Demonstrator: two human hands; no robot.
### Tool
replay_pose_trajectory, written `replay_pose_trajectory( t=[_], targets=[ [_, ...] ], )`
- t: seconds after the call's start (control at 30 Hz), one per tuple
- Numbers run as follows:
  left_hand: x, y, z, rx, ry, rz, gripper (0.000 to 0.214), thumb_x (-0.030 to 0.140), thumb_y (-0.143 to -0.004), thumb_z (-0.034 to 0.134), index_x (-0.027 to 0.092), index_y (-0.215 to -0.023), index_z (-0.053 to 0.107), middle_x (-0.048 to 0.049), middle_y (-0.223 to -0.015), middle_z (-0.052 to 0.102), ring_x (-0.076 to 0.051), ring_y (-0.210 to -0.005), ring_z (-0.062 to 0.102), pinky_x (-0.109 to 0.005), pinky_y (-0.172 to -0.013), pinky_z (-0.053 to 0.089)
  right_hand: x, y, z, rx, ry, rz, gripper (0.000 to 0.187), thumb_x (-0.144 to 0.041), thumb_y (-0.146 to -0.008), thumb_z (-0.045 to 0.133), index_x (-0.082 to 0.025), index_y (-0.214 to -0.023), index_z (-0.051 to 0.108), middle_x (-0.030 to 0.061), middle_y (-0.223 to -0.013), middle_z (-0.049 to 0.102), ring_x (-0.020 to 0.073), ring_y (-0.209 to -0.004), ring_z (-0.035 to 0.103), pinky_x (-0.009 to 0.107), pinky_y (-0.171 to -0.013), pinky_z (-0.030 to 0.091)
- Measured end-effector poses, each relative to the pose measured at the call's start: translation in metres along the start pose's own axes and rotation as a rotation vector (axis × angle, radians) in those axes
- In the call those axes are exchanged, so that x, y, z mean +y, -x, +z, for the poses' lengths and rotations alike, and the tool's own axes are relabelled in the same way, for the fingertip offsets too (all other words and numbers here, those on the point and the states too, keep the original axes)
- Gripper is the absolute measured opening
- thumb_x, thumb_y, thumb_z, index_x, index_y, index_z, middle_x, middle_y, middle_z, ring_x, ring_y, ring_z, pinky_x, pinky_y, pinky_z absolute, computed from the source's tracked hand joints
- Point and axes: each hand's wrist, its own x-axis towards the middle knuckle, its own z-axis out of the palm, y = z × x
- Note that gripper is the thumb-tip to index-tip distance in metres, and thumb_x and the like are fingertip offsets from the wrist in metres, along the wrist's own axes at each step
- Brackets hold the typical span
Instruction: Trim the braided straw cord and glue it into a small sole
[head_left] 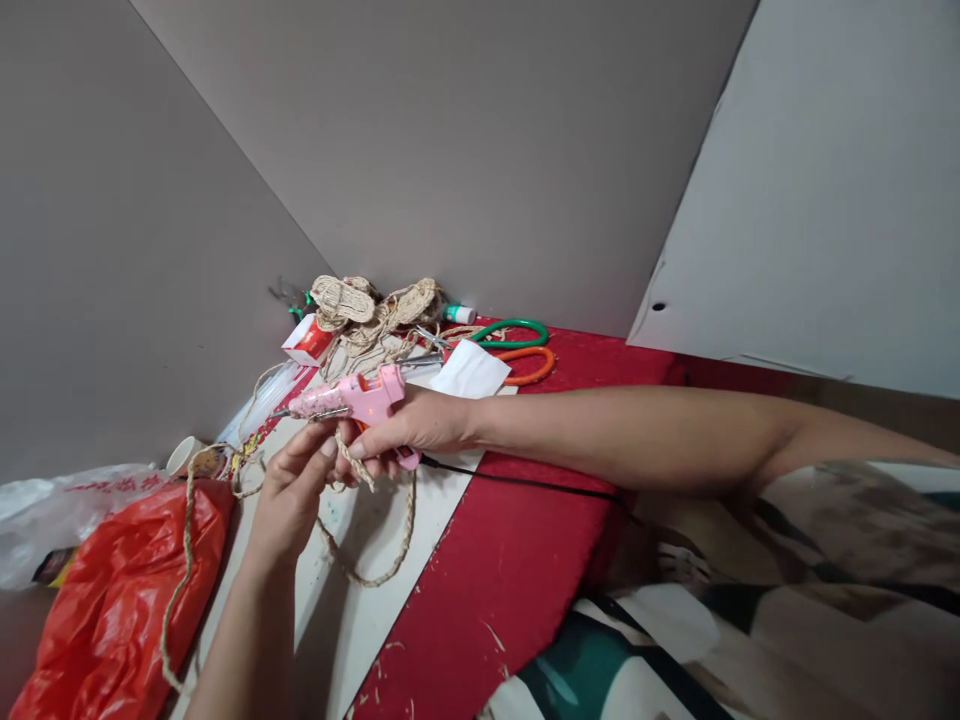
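A pink hot glue gun (375, 395) is in my right hand (424, 420), its nozzle pointing left and its black cord trailing off to the right. Close beneath it, my left hand (296, 475) pinches a braided rope (409, 525) near one end. My right fingers also touch that short end. One stretch of the rope hangs in a loop over the white board, and more of it runs down the left side past the red bag. Part of both hands' fingers is hidden behind the gun and the rope.
Coiled rope pieces (345, 300) lie at the back by the wall. Near them are scissors with green and orange handles (529, 368), a white paper piece (471, 370), a red-and-white box (307, 340) and a paper cup (184, 455). A red plastic bag (127, 590) lies at left.
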Motion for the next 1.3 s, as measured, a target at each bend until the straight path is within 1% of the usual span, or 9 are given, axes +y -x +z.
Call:
replay_pose_trajectory(
  t=[0.1,0.27,0.43,0.57,0.7,0.9,1.13,1.23,1.3],
  targets=[
    [-0.001,0.0,-0.002,-0.015,-0.082,0.077,0.028,0.033,-0.077,0.072,0.021,-0.103,0.071,0.0004,-0.068,0.062,-0.011,-0.06,0.054,-0.025,-0.061,0.046,0.0,0.0,0.0,-0.006,0.019,0.005,0.021,-0.03,-0.072,0.067,-0.013,-0.077,0.056,-0.005,-0.054,0.055,0.0037,-0.041,0.046,0.012,-0.033,0.032],
    [-0.004,-0.004,0.001,0.022,-0.176,0.18,0.018,0.031,-0.078,0.072,0.019,-0.091,0.07,0.0006,-0.066,0.062,-0.011,-0.06,0.053,-0.022,-0.059,0.044,-0.001,0.0,-0.001,0.01,0.022,0.02,0.016,-0.028,-0.074,0.064,-0.013,-0.078,0.057,-0.0057,-0.051,0.053,0.0037,-0.039,0.044,0.012,-0.032,0.029],
    [-0.014,-0.001,0.009,0.128,-0.276,0.283,0.015,0.031,-0.08,0.069,0.019,-0.089,0.068,0.0009,-0.066,0.063,-0.01,-0.057,0.054,-0.02,-0.055,0.044,0.0,-0.002,-0.002,0.071,-0.036,0.03,0.013,-0.022,-0.07,0.062,-0.014,-0.077,0.055,-0.0061,-0.05,0.055,0.0047,-0.037,0.044,0.013,-0.032,0.032],
    [-0.029,0.001,0.011,0.246,-0.302,0.343,0.013,0.031,-0.084,0.064,0.019,-0.089,0.066,0.0016,-0.065,0.063,-0.01,-0.058,0.056,-0.021,-0.058,0.046,0.004,-0.003,-0.003,0.062,-0.022,0.073,0.007,-0.02,-0.072,0.059,-0.014,-0.075,0.055,-0.0072,-0.047,0.052,0.0042,-0.036,0.042,0.013,-0.03,0.029],
    [-0.037,0.0,0.011,0.239,-0.232,0.305,0.014,0.033,-0.085,0.063,0.019,-0.089,0.063,0.0019,-0.063,0.063,-0.011,-0.057,0.058,-0.021,-0.057,0.046,0.009,-0.004,-0.004,0.075,0.021,0.114,0.011,-0.021,-0.071,0.06,-0.015,-0.076,0.053,-0.0071,-0.051,0.054,0.0038,-0.037,0.043,0.012,-0.031,0.029],
    [-0.036,-0.001,0.011,0.194,-0.126,0.181,0.017,0.032,-0.079,0.07,0.019,-0.089,0.065,-0.0002,-0.067,0.066,-0.013,-0.061,0.062,-0.023,-0.06,0.048,0.013,-0.004,-0.01,0.102,0.075,0.117,0.014,-0.023,-0.071,0.06,-0.014,-0.08,0.056,-0.0059,-0.055,0.055,0.0031,-0.039,0.044,0.013,-0.033,0.031],
    [-0.04,-0.004,0.004,0.298,0.114,0.145,0.02,0.026,-0.076,0.074,0.021,-0.093,0.068,-0.0001,-0.076,0.068,-0.011,-0.064,0.061,-0.023,-0.065,0.05,0.012,-0.004,-0.007,0.187,0.162,0.163,0.016,-0.02,-0.068,0.056,-0.015,-0.083,0.057,-0.0043,-0.067,0.058,0.0026,-0.042,0.044,0.013,-0.035,0.032],
    [-0.038,-0.006,0.003,0.287,0.235,0.138,0.018,0.023,-0.072,0.077,0.02,-0.089,0.07,0.0002,-0.074,0.067,-0.009,-0.063,0.061,-0.021,-0.064,0.05,0.011,-0.005,-0.005,0.21,0.2,0.178,0.018,-0.019,-0.068,0.057,-0.016,-0.085,0.057,-0.0041,-0.071,0.059,0.0019,-0.043,0.044,0.013,-0.038,0.035],
    [-0.036,-0.006,0.004,0.276,0.276,0.125,0.018,0.022,-0.071,0.078,0.02,-0.088,0.071,-0.0002,-0.074,0.067,-0.009,-0.063,0.061,-0.02,-0.064,0.051,0.01,-0.005,-0.004,0.227,0.251,0.18,0.016,-0.02,-0.068,0.058,-0.016,-0.084,0.057,-0.0055,-0.066,0.056,0.0025,-0.044,0.043,0.014,-0.039,0.036]
  ],
)
